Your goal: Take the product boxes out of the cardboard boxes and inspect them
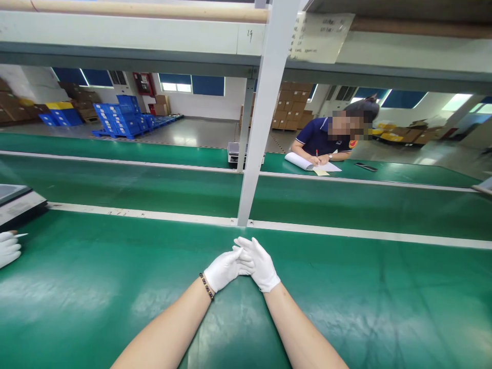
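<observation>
Worktop up first, green and broad, spreading left and right of the left hand and right hand, both in white gloves! They touch, fingers overlapping, each hand fairly open with fingers extended, nothing visible between them; whether they rest on the surface, I cannot tell. Just past the fingertips stands a white post, its foot at the pale strip edging the far side, so sideways is where the width lies. Over at the left border, 1 co-worker's gloved hand holds a slim white item, near a boxy device. Across at the far worktop, 1 person bends over papers, red pen in hand, dark phone alongside
</observation>
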`<state>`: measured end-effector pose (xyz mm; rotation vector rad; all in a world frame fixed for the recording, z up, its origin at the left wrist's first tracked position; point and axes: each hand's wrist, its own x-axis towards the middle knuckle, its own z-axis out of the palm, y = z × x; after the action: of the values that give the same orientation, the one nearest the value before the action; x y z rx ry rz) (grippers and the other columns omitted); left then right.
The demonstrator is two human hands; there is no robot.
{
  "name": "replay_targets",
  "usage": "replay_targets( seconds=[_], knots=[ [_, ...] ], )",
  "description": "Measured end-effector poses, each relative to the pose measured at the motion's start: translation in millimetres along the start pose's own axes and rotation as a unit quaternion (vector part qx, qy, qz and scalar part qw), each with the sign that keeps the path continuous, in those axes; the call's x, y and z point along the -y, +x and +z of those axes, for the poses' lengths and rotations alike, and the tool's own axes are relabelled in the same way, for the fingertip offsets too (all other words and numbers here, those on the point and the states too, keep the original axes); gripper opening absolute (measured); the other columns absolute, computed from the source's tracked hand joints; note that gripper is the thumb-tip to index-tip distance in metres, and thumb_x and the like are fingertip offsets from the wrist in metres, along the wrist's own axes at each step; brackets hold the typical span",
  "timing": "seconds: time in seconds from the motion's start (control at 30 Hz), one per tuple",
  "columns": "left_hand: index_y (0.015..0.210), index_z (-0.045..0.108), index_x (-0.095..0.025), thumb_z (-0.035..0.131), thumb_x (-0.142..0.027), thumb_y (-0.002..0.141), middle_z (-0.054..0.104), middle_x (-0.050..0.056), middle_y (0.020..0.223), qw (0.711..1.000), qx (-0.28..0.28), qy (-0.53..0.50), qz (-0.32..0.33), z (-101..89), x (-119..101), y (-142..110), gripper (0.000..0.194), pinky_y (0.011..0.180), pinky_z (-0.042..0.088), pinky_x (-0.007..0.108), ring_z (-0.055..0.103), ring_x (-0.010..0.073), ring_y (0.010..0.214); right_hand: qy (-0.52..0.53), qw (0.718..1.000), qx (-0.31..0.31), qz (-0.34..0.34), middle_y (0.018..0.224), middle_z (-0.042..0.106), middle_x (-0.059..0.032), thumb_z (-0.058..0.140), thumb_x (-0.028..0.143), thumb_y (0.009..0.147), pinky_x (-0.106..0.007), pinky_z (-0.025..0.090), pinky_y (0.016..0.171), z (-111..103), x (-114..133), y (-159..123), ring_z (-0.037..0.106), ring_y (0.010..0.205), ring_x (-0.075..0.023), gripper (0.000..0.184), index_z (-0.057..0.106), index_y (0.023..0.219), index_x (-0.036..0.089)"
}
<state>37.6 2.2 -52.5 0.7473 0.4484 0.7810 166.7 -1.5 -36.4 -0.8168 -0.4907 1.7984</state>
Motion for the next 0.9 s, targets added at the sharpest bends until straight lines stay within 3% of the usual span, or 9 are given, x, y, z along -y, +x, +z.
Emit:
replay_targets(
  seconds=[0.33, 0.6, 0.8, 0.9],
  knots=[
    [0.084, 0.069, -0.005, 0.076, -0.048, 0.072, 0.069, 0.012, 0.076, 0.999, -0.009, -0.043, -0.007, 4.3, -2.6, -0.5, 0.045, 0.075, 0.047, 0.034, 0.065, 0.0206, 0.073, -0.035, 0.999, -0.021, 0.003, 0.103, 0.073, -0.007, 0.073, 0.053, 0.068, -0.034, 0.046, 0.093, 3.8, -1.7, -2.4, 0.064, 0.099, -0.0213, 0.041, 0.075, 0.09, 0.018],
    [0.082, 0.068, -0.006, 0.075, -0.049, 0.073, 0.069, 0.011, 0.076, 0.999, -0.012, -0.044, -0.022, 7.6, -3.8, 0.7, 0.044, 0.075, 0.047, 0.034, 0.066, 0.0201, 0.072, -0.056, 0.998, -0.033, -0.001, 0.113, 0.07, -0.0077, 0.075, 0.056, 0.064, -0.035, 0.046, 0.097, 6.2, -1.0, -5.2, 0.061, 0.111, -0.0244, 0.045, 0.075, 0.091, 0.019],
    [0.1, 0.066, -0.007, 0.078, -0.047, 0.07, 0.068, 0.01, 0.082, 0.998, -0.021, -0.061, -0.016, 11.3, -3.7, 3.6, 0.052, 0.066, 0.046, 0.029, 0.065, 0.0169, 0.068, -0.065, 0.997, -0.041, 0.007, 0.114, 0.07, -0.0097, 0.076, 0.053, 0.064, -0.037, 0.048, 0.096, 7.6, 0.3, -5.3, 0.059, 0.114, -0.0268, 0.046, 0.074, 0.094, 0.018],
    [0.099, 0.065, -0.006, 0.081, -0.049, 0.065, 0.065, 0.007, 0.077, 0.997, -0.026, -0.068, -0.017, 11.7, -4.0, 4.7, 0.057, 0.062, 0.044, 0.027, 0.062, 0.0139, 0.062, -0.081, 0.996, -0.043, 0.001, 0.115, 0.069, -0.0086, 0.076, 0.055, 0.063, -0.037, 0.047, 0.099, 7.7, 1.2, -4.9, 0.058, 0.117, -0.0274, 0.048, 0.074, 0.094, 0.018]
  ],
)
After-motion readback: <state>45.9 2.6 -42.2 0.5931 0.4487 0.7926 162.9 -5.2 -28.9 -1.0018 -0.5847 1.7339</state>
